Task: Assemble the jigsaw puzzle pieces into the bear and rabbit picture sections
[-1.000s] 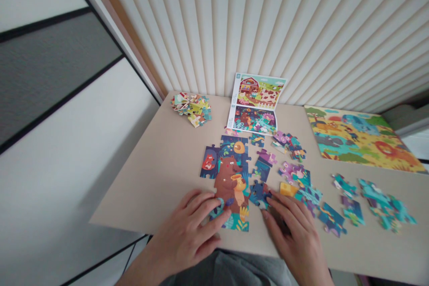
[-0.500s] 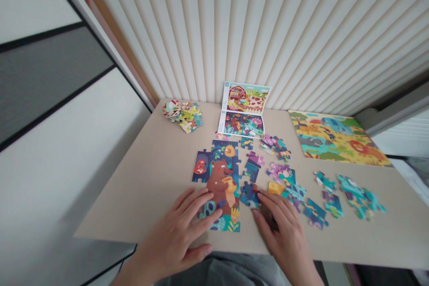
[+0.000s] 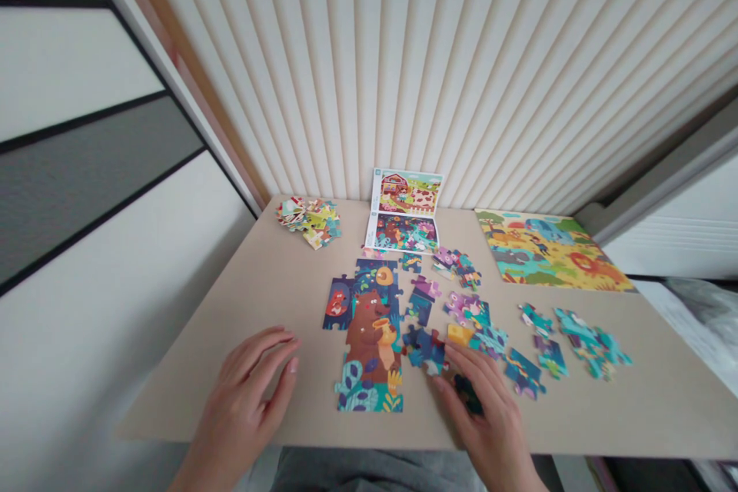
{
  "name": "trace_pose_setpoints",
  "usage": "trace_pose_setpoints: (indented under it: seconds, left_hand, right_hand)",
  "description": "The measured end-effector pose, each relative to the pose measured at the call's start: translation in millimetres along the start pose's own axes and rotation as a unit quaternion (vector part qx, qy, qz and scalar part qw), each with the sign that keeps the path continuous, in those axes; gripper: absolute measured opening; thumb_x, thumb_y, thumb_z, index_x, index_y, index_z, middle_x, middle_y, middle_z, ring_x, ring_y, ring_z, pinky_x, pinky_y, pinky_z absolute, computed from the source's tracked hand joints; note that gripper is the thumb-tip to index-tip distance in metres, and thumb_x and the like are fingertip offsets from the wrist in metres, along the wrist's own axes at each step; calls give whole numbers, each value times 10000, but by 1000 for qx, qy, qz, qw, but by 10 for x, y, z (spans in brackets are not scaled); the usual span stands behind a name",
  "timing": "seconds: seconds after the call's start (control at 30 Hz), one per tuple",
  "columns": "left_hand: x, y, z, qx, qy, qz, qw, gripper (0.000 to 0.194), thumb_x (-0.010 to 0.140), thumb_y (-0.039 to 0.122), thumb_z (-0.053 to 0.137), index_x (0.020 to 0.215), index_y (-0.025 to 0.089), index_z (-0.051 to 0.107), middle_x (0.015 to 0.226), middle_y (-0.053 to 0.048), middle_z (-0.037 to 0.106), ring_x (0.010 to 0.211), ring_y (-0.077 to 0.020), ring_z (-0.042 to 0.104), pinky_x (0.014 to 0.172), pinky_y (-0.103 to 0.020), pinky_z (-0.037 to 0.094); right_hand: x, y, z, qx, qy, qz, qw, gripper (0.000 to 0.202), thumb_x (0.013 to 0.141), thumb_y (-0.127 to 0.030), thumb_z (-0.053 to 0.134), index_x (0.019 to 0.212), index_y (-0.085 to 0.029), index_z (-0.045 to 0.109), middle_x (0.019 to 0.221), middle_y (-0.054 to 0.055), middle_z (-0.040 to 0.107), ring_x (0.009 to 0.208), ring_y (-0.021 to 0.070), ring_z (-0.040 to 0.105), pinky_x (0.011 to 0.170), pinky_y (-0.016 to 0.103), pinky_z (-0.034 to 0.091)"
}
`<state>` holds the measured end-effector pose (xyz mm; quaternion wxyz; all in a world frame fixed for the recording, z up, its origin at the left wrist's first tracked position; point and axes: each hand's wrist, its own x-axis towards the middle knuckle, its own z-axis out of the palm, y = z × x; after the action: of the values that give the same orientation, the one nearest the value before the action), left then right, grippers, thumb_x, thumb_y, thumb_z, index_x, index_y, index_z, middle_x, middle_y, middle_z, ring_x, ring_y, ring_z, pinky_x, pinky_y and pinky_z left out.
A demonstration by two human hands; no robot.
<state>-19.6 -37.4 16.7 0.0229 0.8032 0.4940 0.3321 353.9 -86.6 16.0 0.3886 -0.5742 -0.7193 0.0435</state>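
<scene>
A partly joined jigsaw puzzle with a brown bear on it lies flat in front of me. My left hand is held to its left, apart from it, fingers loosely curved and thumb spread, with nothing in it. My right hand is on the other side, fingertips and thumb at the right edge of a dark blue puzzle piece. That piece lies close to the puzzle's right side; I cannot tell whether they touch. Another dark piece is partly hidden beneath my right hand.
Several loose pieces are spread to the right, with a teal cluster farther out. A folded picture sheet stands at the back. A pile of pieces sits back left, and an animal picture board back right.
My left hand has lifted off the bear puzzle and moved left, away from it. My right hand stays at the dark blue piece. The camera view has shifted slightly.
</scene>
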Motion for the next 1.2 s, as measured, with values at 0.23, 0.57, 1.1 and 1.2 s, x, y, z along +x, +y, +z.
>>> trace_pose_setpoints:
  seconds: [0.23,0.57,1.1,1.2]
  left_hand:
    - [72,332,61,-27,-74,100,992,461,990,304,708,1438,240,621,1323,-83,700,1293,-216,628,1116,-307,533]
    - [172,545,261,-97,-104,61,988,516,951,321,765,1428,252,583,1305,-90,726,1231,-231,689,1064,-326,597]
    - [-31,-196,96,12,-2,-77,997,478,957,550,730,1328,275,609,1314,-96,682,1212,-279,672,1073,-453,556]
    - [-4,-242,106,-2,0,-105,995,468,970,563,704,1332,284,604,1311,-85,673,1197,-269,675,1065,-448,565]
  right_hand:
    - [121,-284,0,52,-3,-110,993,340,998,-220,696,1337,-206,670,1245,117,789,1130,245,765,951,349,656]
    - [234,-439,327,150,-56,-169,972,274,1050,-208,609,1320,-180,647,1279,140,769,1174,205,743,1005,307,627]
    - [196,73,2,-76,-112,-140,981,276,1040,-216,647,1309,-246,700,1296,56,774,1240,276,701,1078,472,542]
    - [121,110,35,-93,-87,-100,987,280,1040,-278,670,1316,-237,691,1275,73,771,1206,283,711,1066,475,534]
